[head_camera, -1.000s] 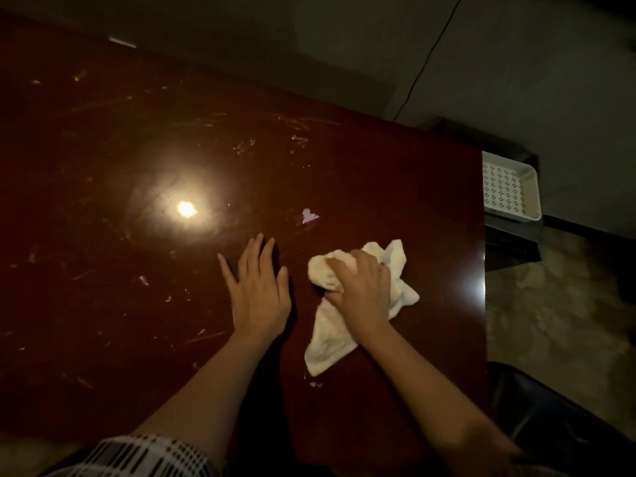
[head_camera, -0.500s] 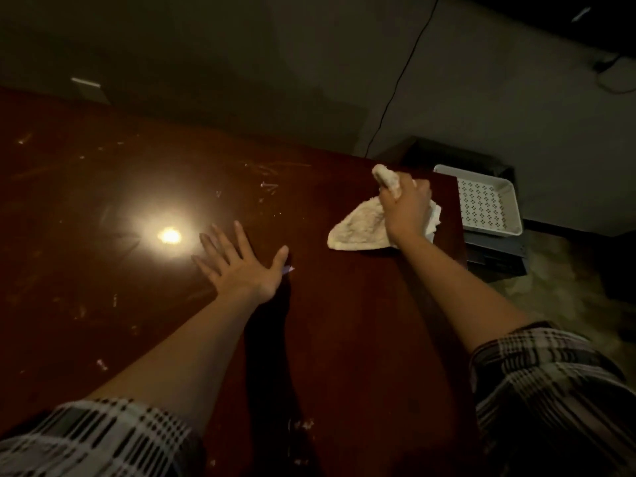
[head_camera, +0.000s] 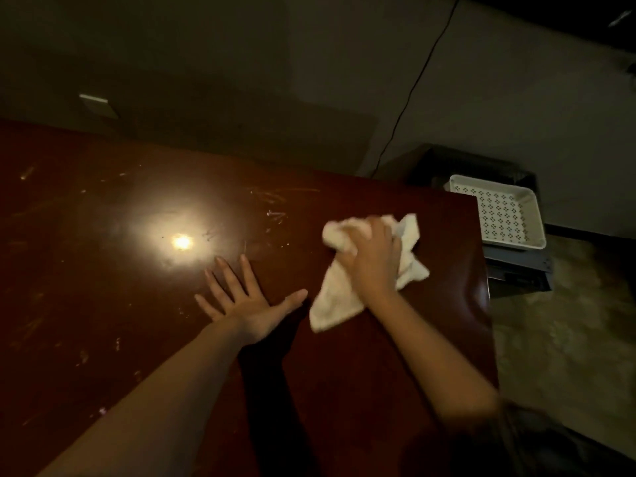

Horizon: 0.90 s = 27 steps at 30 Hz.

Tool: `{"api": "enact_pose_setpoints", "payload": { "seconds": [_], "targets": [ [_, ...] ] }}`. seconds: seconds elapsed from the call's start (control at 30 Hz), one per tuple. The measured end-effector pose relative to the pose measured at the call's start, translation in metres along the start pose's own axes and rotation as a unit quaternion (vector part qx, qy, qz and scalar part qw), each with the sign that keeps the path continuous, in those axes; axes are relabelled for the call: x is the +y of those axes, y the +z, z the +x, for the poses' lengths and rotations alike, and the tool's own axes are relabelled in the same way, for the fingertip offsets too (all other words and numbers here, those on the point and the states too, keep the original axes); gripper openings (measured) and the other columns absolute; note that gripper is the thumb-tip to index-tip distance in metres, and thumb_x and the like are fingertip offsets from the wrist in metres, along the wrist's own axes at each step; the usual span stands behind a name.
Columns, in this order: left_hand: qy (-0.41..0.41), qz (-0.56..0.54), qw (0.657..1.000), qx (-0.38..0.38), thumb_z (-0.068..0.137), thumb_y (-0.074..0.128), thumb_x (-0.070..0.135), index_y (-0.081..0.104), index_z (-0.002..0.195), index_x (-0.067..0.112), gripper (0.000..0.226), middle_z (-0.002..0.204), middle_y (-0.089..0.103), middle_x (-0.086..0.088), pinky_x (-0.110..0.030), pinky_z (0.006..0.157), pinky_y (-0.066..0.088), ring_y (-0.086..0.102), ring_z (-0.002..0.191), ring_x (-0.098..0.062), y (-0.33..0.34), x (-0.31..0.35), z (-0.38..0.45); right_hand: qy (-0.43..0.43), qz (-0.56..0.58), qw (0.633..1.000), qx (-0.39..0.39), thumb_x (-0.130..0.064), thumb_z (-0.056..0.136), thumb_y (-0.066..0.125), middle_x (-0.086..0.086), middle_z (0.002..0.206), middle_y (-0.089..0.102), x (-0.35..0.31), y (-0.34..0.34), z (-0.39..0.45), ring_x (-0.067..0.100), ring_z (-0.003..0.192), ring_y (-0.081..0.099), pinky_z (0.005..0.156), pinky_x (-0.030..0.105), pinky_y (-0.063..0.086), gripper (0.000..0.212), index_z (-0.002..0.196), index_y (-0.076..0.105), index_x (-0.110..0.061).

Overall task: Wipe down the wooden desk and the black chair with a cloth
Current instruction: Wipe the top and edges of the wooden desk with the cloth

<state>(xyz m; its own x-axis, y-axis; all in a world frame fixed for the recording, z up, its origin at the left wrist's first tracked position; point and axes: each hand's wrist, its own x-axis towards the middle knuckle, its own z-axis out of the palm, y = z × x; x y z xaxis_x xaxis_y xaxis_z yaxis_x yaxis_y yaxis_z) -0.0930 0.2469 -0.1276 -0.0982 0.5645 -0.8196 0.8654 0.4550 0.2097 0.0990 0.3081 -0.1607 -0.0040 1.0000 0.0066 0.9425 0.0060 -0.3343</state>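
Observation:
The dark red wooden desk (head_camera: 103, 270) fills the left and middle of the view, scratched and shining under a lamp reflection. My right hand (head_camera: 373, 259) grips a crumpled white cloth (head_camera: 335, 304) and presses it on the desk near its right edge. My left hand (head_camera: 247, 301) lies flat on the desk with fingers spread, just left of the cloth. The black chair does not show clearly; only a dark shape sits at the bottom right corner.
A white perforated plastic tray (head_camera: 499, 211) rests on a dark unit beyond the desk's right edge. A thin black cable (head_camera: 413, 87) runs down the grey wall behind. Pale patterned floor (head_camera: 557, 356) lies to the right.
My right hand has drawn the cloth back from the far right corner toward me and slightly left. My left hand has stayed flat on the desk.

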Motion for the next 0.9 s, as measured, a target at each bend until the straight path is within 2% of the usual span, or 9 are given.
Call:
{"api": "enact_pose_setpoints", "payload": {
  "seconds": [0.07, 0.13, 0.23, 0.3, 0.37, 0.43, 0.6, 0.83, 0.9],
  "targets": [
    [-0.003, -0.002, 1.000, -0.002, 0.050, 0.009, 0.094, -0.042, 0.134, 0.024, 0.120, 0.131, -0.056, -0.012, -0.058, 0.103, -0.022, -0.045, 0.126, -0.036, -0.003, 0.001, -0.004, -0.065, 0.034, 0.997, -0.036, -0.032, 0.073, 0.072, 0.007, 0.126, 0.052, 0.000, -0.002, -0.043, 0.027, 0.117, 0.044, 0.093, 0.043, 0.032, 0.042, 0.114, 0.065, -0.029],
    [-0.004, -0.003, 1.000, -0.001, 0.057, 0.004, 0.090, -0.038, 0.137, 0.023, 0.113, 0.135, -0.053, -0.013, -0.059, 0.105, -0.021, -0.043, 0.128, -0.036, -0.004, 0.002, -0.006, -0.090, 0.061, 0.991, -0.074, -0.037, 0.069, 0.069, 0.006, 0.119, 0.056, 0.007, -0.008, -0.035, 0.027, 0.113, 0.048, 0.090, 0.044, 0.037, 0.043, 0.111, 0.067, -0.027],
    [0.003, -0.002, 1.000, 0.001, 0.068, 0.001, 0.086, -0.038, 0.138, 0.023, 0.102, 0.134, -0.053, -0.013, -0.059, 0.104, -0.021, -0.043, 0.127, -0.036, -0.003, 0.001, -0.004, 0.027, 0.148, 0.988, 0.013, -0.035, 0.076, 0.060, 0.009, 0.119, 0.055, 0.016, -0.023, 0.032, 0.028, 0.114, 0.049, 0.095, 0.041, 0.038, 0.045, 0.117, 0.064, -0.018],
    [0.002, -0.002, 1.000, 0.003, 0.068, -0.002, 0.085, -0.038, 0.137, 0.023, 0.099, 0.133, -0.054, -0.012, -0.059, 0.103, -0.022, -0.044, 0.127, -0.035, -0.001, 0.000, -0.001, 0.091, 0.096, 0.990, 0.058, -0.033, 0.084, 0.061, 0.010, 0.126, 0.049, 0.024, -0.028, 0.077, 0.027, 0.118, 0.044, 0.098, 0.039, 0.034, 0.039, 0.121, 0.061, -0.021],
    [0.001, -0.003, 1.000, 0.003, 0.067, -0.003, 0.084, -0.038, 0.137, 0.024, 0.098, 0.133, -0.054, -0.012, -0.058, 0.103, -0.023, -0.044, 0.127, -0.035, -0.001, 0.000, -0.001, 0.089, 0.003, 0.995, 0.047, -0.036, 0.086, 0.059, 0.008, 0.128, 0.045, 0.024, -0.019, 0.095, 0.027, 0.121, 0.040, 0.097, 0.040, 0.030, 0.038, 0.123, 0.059, -0.027],
    [0.002, -0.002, 1.000, 0.012, 0.070, -0.002, 0.084, -0.037, 0.138, 0.025, 0.097, 0.135, -0.053, -0.011, -0.057, 0.103, -0.023, -0.044, 0.127, -0.035, 0.001, -0.001, 0.001, 0.078, -0.035, 0.995, 0.047, -0.038, 0.086, 0.059, 0.007, 0.130, 0.043, 0.019, -0.004, 0.091, 0.026, 0.123, 0.038, 0.096, 0.040, 0.028, 0.039, 0.123, 0.058, -0.029],
    [0.000, 0.000, 1.000, 0.027, 0.075, -0.001, 0.081, -0.035, 0.140, 0.024, 0.093, 0.139, -0.049, -0.012, -0.056, 0.104, -0.023, -0.043, 0.128, -0.035, 0.003, -0.001, -0.001, -0.016, -0.044, 0.999, 0.019, -0.037, 0.083, 0.063, 0.006, 0.130, 0.044, 0.009, 0.005, 0.025, 0.026, 0.122, 0.038, 0.095, 0.039, 0.025, 0.041, 0.122, 0.058, -0.031],
    [0.011, 0.002, 0.998, 0.061, 0.077, 0.001, 0.081, -0.027, 0.144, 0.023, 0.093, 0.144, -0.042, -0.013, -0.058, 0.107, -0.017, -0.036, 0.133, -0.036, 0.006, -0.006, -0.001, -0.055, -0.018, 0.998, -0.040, -0.034, 0.063, 0.082, 0.009, 0.120, 0.056, -0.009, 0.009, -0.094, 0.030, 0.111, 0.050, 0.089, 0.041, 0.030, 0.047, 0.107, 0.068, -0.028],
    [0.023, -0.025, 0.997, 0.076, 0.079, 0.001, 0.080, -0.025, 0.144, 0.023, 0.091, 0.144, -0.042, -0.012, -0.056, 0.106, -0.020, -0.037, 0.133, -0.034, 0.010, -0.009, -0.001, -0.066, -0.005, 0.997, -0.048, -0.033, 0.063, 0.081, 0.009, 0.120, 0.055, -0.010, 0.006, -0.111, 0.029, 0.112, 0.049, 0.089, 0.039, 0.029, 0.046, 0.107, 0.068, -0.028]
  ]
}}
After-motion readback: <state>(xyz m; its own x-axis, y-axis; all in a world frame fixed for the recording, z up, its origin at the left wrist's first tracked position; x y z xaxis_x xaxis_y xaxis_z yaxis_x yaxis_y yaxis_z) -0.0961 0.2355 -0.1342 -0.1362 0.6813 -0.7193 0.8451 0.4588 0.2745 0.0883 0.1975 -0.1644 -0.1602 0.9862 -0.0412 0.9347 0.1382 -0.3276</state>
